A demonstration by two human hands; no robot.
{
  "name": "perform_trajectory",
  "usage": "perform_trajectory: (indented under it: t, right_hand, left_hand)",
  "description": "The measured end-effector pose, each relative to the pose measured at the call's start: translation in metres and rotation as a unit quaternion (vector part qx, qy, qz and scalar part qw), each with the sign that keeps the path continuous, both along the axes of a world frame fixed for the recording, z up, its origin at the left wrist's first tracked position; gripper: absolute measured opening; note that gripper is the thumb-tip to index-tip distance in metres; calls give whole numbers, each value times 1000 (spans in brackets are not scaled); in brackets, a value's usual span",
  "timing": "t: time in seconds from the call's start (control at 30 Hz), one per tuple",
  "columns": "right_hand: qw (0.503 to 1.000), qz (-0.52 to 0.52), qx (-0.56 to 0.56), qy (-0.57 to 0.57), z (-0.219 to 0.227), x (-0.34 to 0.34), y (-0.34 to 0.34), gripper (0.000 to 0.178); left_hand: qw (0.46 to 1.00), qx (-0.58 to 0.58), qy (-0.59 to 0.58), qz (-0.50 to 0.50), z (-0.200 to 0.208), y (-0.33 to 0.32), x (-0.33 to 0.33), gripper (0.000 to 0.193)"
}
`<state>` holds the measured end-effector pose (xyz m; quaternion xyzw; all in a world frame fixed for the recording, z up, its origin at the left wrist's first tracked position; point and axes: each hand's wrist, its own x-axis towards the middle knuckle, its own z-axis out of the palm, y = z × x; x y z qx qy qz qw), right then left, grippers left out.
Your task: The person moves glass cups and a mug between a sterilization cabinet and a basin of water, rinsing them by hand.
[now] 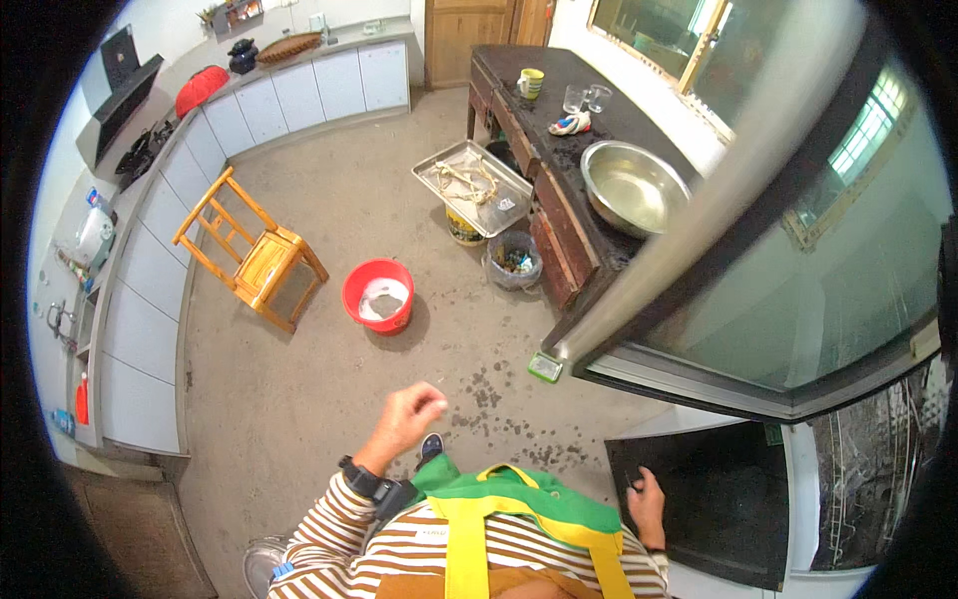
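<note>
My left hand (407,423) is raised in front of me at the centre, its fingers curled together and nothing visible in them. A dark band with a device (377,489) sits on that wrist. Low on the right, my right hand (648,502) hangs beside a black panel (714,499), its fingers loosely apart and holding nothing I can see. Ahead of the left hand, a red bucket (378,296) with white suds stands on the floor. A small green-rimmed tray-like thing (544,366) lies by the foot of the glass door (758,299).
A wooden chair (261,255) stands left of the bucket. On the dark table (559,150) is a metal basin (635,188) with liquid. Below it are a metal tray (454,170) and a lined bin (513,262). Cabinets (150,290) curve along the left. Wet spots mark the floor.
</note>
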<state>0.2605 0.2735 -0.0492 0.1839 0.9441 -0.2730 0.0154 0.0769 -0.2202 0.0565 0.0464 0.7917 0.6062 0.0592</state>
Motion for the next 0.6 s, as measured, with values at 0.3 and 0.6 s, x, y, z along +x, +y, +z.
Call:
perform_trajectory:
  t: [0.3, 0.6]
  right_hand:
    - [996, 26, -81, -2, -14, -142, -111, 42]
    - [990, 75, -72, -93, -178, -140, -71, 38]
  left_hand:
    - [907, 389, -116, 115, 22, -128, -177, 29]
    - [871, 456, -143, 114, 14, -87, -374, 25]
